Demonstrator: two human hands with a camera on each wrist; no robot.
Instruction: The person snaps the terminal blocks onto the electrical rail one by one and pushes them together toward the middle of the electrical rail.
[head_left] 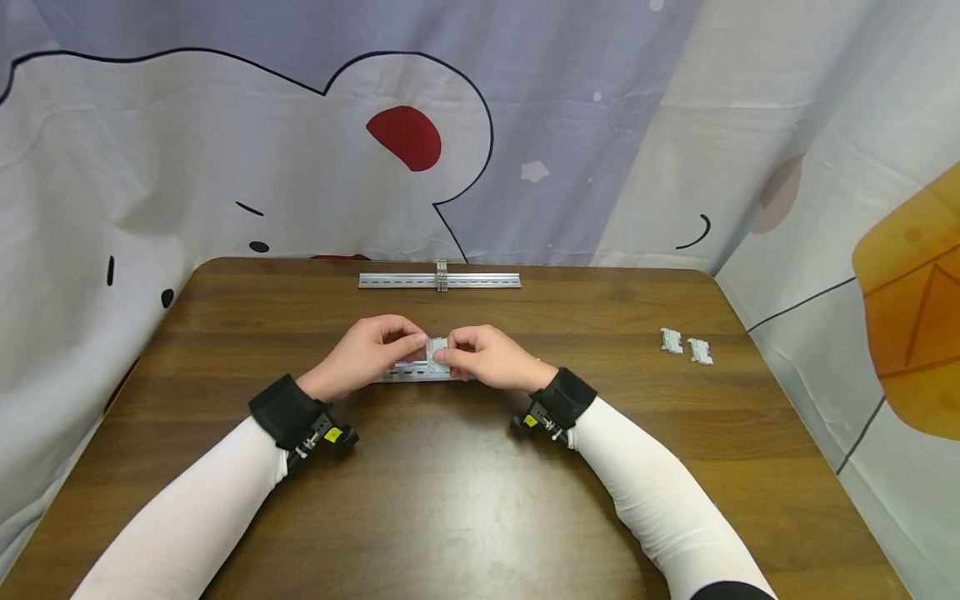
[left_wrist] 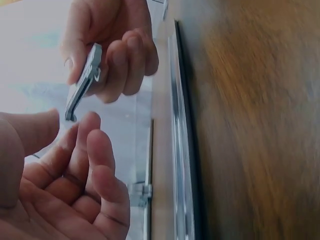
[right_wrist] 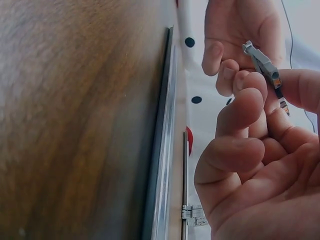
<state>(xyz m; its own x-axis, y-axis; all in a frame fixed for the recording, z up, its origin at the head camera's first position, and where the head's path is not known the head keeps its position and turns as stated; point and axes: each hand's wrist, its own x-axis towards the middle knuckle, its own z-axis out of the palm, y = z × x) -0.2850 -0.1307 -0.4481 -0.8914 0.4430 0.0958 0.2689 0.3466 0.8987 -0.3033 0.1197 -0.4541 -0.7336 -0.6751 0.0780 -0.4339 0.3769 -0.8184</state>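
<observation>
My right hand (head_left: 495,358) pinches a thin grey terminal block (head_left: 437,353) between thumb and fingers. In the left wrist view the block (left_wrist: 85,82) is tilted, its lower end pointing toward my left hand. My left hand (head_left: 372,352) is just left of the block; its thumb and fingertips are apart around that end, with no clear grip on it. Below both hands a slotted metal mounting rail (head_left: 416,376) lies on the table, partly hidden by them. The right wrist view shows the block (right_wrist: 262,62) held above the rail (right_wrist: 162,150).
Farther back lies a second metal rail (head_left: 480,281), with a small group of terminal blocks (head_left: 442,276) clipped near its middle. Two loose terminal blocks, a left one (head_left: 671,341) and a right one (head_left: 701,352), lie on the wooden table (head_left: 480,500) to the right. A printed curtain hangs behind.
</observation>
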